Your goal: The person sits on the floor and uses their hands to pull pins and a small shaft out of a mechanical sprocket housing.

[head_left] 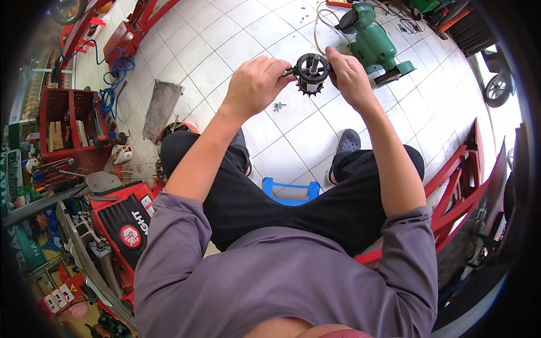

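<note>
Out in front of me, above the tiled floor, both hands hold a dark round metal part (pixel 311 87) with a ring at the top, a toothed rim below and a bright shaft up its middle. My left hand (pixel 255 84) is closed, thumb and fingers pinching a lug on the part's left side. My right hand (pixel 350 79) grips the opposite side, its fingers partly hidden. Several small bolts (pixel 278 106) lie on the floor below the part.
A green motor-like machine (pixel 376 48) stands beyond my right hand. Under me is a blue stool (pixel 290 191). To the left are a red tool bin (pixel 73 121), a blue hose (pixel 115 73) and a flat grey sheet (pixel 162 110). A red metal frame (pixel 456 186) stands at right.
</note>
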A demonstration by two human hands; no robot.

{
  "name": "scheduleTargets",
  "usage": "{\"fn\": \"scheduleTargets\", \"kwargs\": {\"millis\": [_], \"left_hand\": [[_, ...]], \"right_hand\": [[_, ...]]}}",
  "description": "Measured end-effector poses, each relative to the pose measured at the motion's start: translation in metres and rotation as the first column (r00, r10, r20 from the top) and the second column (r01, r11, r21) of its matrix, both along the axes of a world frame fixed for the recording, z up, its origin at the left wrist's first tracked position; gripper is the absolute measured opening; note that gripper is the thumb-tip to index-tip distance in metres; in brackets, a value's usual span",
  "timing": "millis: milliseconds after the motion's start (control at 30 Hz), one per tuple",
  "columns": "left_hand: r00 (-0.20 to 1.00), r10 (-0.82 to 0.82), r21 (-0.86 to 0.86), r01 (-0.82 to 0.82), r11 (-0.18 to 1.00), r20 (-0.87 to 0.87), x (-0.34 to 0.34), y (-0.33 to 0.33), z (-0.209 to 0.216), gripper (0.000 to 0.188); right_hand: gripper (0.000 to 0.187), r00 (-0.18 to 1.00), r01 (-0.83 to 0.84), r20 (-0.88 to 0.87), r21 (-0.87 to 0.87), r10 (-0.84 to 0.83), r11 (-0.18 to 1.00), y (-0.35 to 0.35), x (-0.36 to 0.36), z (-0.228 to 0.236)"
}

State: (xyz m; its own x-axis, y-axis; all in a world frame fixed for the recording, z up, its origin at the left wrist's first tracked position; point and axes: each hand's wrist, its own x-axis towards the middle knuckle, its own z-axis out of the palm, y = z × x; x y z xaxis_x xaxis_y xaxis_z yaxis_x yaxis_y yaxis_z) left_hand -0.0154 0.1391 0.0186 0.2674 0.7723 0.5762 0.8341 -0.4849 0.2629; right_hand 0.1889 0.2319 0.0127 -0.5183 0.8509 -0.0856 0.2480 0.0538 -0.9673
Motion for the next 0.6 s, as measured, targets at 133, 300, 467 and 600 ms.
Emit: {"fn": "scheduleTargets", "kwargs": {"millis": [133, 300, 467, 600], "left_hand": [[0.997, -0.051, -0.036, 0.053, 0.998, 0.066, -0.005, 0.000, -0.012, 0.016], [0.981, 0.012, -0.264, 0.040, 0.964, 0.191, -0.005, -0.002, -0.012, 0.017], [0.819, 0.005, -0.285, 0.194, 0.939, 0.573, 0.003, -0.002, -0.011, 0.036], [0.837, -0.078, -0.209, 0.224, 0.952, 0.542, 0.008, 0.002, -0.016, 0.036]], "right_hand": [[0.057, 1.000, 0.007, -0.021, 0.024, -0.007, 1.000, -0.004, -0.001, -0.007], [0.056, 1.000, 0.026, -0.018, 0.036, -0.026, 0.999, -0.005, -0.002, -0.008], [0.058, 0.991, 0.019, 0.128, 0.199, -0.045, 0.980, -0.007, -0.012, -0.004], [0.059, 0.990, 0.044, 0.117, 0.295, -0.082, 0.955, -0.010, -0.017, -0.008]]}}
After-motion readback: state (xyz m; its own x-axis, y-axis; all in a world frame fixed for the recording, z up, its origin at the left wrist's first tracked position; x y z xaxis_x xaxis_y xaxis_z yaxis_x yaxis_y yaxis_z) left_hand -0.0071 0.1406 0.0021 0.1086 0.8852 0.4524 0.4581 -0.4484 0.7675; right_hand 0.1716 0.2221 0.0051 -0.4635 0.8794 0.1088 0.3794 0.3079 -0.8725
